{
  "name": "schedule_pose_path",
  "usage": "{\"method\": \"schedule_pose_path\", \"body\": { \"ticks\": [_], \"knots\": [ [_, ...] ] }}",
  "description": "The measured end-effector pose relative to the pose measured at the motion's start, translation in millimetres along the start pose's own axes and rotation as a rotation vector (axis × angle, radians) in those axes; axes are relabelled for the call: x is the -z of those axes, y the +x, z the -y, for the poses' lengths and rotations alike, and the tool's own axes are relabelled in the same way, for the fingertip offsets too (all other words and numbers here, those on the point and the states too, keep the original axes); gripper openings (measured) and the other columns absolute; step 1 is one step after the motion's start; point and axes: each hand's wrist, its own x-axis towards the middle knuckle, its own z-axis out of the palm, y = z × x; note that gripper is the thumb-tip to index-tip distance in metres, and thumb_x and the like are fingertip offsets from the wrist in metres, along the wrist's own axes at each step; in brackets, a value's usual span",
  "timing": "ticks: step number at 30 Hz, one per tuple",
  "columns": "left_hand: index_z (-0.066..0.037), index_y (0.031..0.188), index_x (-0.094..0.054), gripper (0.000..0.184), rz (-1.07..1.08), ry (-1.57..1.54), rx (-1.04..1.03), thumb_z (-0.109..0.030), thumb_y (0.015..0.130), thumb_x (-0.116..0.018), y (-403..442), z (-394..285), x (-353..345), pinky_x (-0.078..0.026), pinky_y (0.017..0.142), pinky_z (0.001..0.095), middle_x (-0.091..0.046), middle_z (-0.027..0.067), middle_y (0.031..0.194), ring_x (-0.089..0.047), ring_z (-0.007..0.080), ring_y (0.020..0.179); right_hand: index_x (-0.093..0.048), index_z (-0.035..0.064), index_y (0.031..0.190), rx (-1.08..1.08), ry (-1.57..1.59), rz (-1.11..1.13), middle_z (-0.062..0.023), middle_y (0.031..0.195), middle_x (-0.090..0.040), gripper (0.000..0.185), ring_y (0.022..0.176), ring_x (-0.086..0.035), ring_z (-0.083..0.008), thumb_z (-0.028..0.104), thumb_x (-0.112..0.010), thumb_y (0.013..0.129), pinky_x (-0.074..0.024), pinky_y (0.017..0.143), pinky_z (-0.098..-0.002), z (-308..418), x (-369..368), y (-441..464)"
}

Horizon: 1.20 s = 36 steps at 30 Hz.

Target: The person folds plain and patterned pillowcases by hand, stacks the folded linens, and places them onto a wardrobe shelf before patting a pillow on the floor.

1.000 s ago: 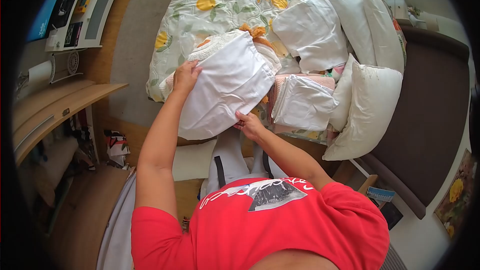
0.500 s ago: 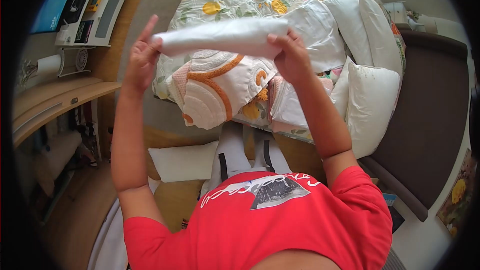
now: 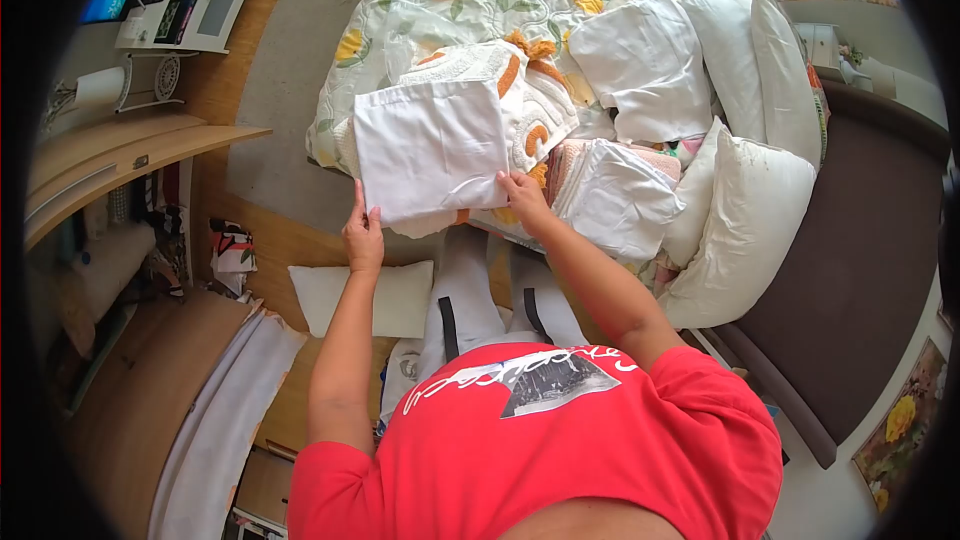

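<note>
A white pillowcase (image 3: 430, 150) is spread between my hands as a smooth rectangle over the near side of the bed. My left hand (image 3: 363, 235) pinches its lower left corner, thumb on top. At the lower right corner, my right hand (image 3: 524, 197) grips the edge between thumb and fingers. Beneath the pillowcase, and partly hidden by it, lies a cream tufted cushion cover (image 3: 540, 120) with orange curves and tassels. To the right of my right hand sits a stack of folded white cloth (image 3: 620, 200) with pink fabric under it.
Another white cloth (image 3: 645, 65) lies farther back on the lemon-print bedspread (image 3: 480, 15). White pillows (image 3: 745, 225) line the bed's right side, beside a dark brown headboard (image 3: 860, 240). One white pillow (image 3: 365, 298) is on the floor by my legs. An opened wooden drawer unit (image 3: 150, 165) stands left.
The pillowcase was raised and blurred, stretched nearly edge-on between my hands; now it hangs lower and flat over the cushion cover. Both hands have come down toward me and closer together.
</note>
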Motion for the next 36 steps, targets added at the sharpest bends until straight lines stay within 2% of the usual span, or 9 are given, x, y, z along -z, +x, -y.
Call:
{"method": "schedule_pose_path", "body": {
  "ticks": [6, 13, 15, 19, 21, 24, 29, 34, 36],
  "knots": [
    [-0.013, 0.141, -0.022, 0.061, -0.045, -0.475, 0.014, -0.002, 0.088, -0.050, 17, -9, 1, -0.029, 0.058, 0.0154, -0.033, -0.0073, 0.066, -0.030, 0.0046, 0.061, -0.060, -0.0005, 0.091, 0.140, 0.135, 0.028, -0.0007, 0.077, -0.057, 0.031, 0.069, -0.048, -0.0081, 0.030, -0.053, 0.090, -0.0403, 0.063, -0.0248, 39, 3, -17],
    [-0.010, 0.141, -0.023, 0.063, 0.018, -0.335, 0.140, -0.001, 0.085, -0.052, -10, 17, -20, -0.036, 0.064, 0.0172, -0.046, -0.0027, 0.074, -0.040, 0.0074, 0.066, -0.058, -0.0003, 0.099, 0.238, -0.111, -0.049, -0.0091, 0.080, -0.060, 0.028, 0.074, -0.056, -0.0187, 0.025, -0.057, 0.086, -0.0441, 0.073, -0.0298, -9, 14, -13],
    [-0.005, 0.135, -0.033, 0.059, -0.510, 0.189, -0.323, -0.004, 0.082, -0.056, -15, -11, -37, -0.043, 0.076, 0.0283, -0.056, 0.0087, 0.091, -0.053, 0.0202, 0.084, -0.056, -0.0003, 0.101, 0.237, -0.114, -0.049, -0.0127, 0.085, -0.061, 0.029, 0.080, -0.058, -0.0224, 0.024, -0.058, 0.084, -0.0439, 0.078, -0.0314, -5, 33, -27],
    [0.001, 0.107, -0.054, 0.034, 0.217, 0.021, -0.374, -0.019, 0.081, -0.061, -54, -102, -96, -0.041, 0.086, 0.0351, -0.056, 0.0162, 0.104, -0.053, 0.0287, 0.096, -0.048, 0.0003, 0.111, 0.785, -0.379, -0.727, -0.0160, 0.112, -0.049, 0.037, 0.108, -0.044, -0.0312, 0.014, -0.060, 0.079, -0.0315, 0.097, -0.0384, -13, 142, -88],
    [0.000, 0.133, -0.034, 0.074, 0.598, -0.192, -0.145, -0.037, 0.078, -0.065, -65, -117, -161, -0.040, 0.091, 0.0324, -0.056, 0.0149, 0.109, -0.053, 0.0272, 0.103, -0.042, -0.0012, 0.115, 0.606, -0.617, -1.110, -0.0187, 0.114, -0.046, 0.050, 0.111, -0.042, -0.0310, 0.023, -0.065, 0.077, -0.0310, 0.098, -0.0389, -56, 211, -99],
    [0.000, 0.140, -0.010, 0.102, 0.570, 0.014, -0.257, -0.049, 0.071, -0.068, -69, -103, -248, -0.039, 0.093, 0.0322, -0.053, 0.0179, 0.117, -0.050, 0.0282, 0.110, -0.039, -0.0037, 0.118, 0.289, -0.226, -0.961, -0.0222, 0.114, -0.047, 0.066, 0.109, -0.044, -0.0326, 0.036, -0.069, 0.075, -0.0323, 0.096, -0.0393, -129, 274, -74],
    [0.003, 0.139, 0.002, 0.118, 0.740, -0.126, 0.293, -0.053, 0.065, -0.071, -79, -115, -277, -0.041, 0.091, 0.0324, -0.048, 0.0243, 0.123, -0.050, 0.0288, 0.111, -0.035, -0.0047, 0.125, 0.149, -0.102, -0.748, -0.0235, 0.122, -0.046, 0.087, 0.113, -0.045, -0.0341, 0.058, -0.062, 0.072, -0.0326, 0.097, -0.0380, -151, 278, -59],
    [0.006, 0.124, -0.043, 0.073, 0.724, -0.339, 0.344, -0.038, 0.072, -0.070, -98, -159, -263, -0.043, 0.083, 0.0290, -0.058, 0.0148, 0.108, -0.056, 0.0184, 0.096, -0.031, 0.0014, 0.132, 0.105, 0.247, -0.607, -0.0153, 0.126, -0.046, 0.088, 0.116, -0.045, -0.0274, 0.061, -0.059, 0.074, -0.0329, 0.099, -0.0357, -137, 274, -60],
    [0.005, 0.106, -0.057, 0.046, 0.819, -0.610, 0.477, -0.027, 0.074, -0.068, -97, -167, -257, -0.044, 0.079, 0.0289, -0.061, 0.0118, 0.100, -0.057, 0.0179, 0.090, -0.036, 0.0055, 0.130, -0.101, 0.771, -0.065, -0.0117, 0.125, -0.049, 0.080, 0.112, -0.050, -0.0266, 0.059, -0.059, 0.075, -0.0382, 0.096, -0.0382, -114, 279, -77]
  ]
}}
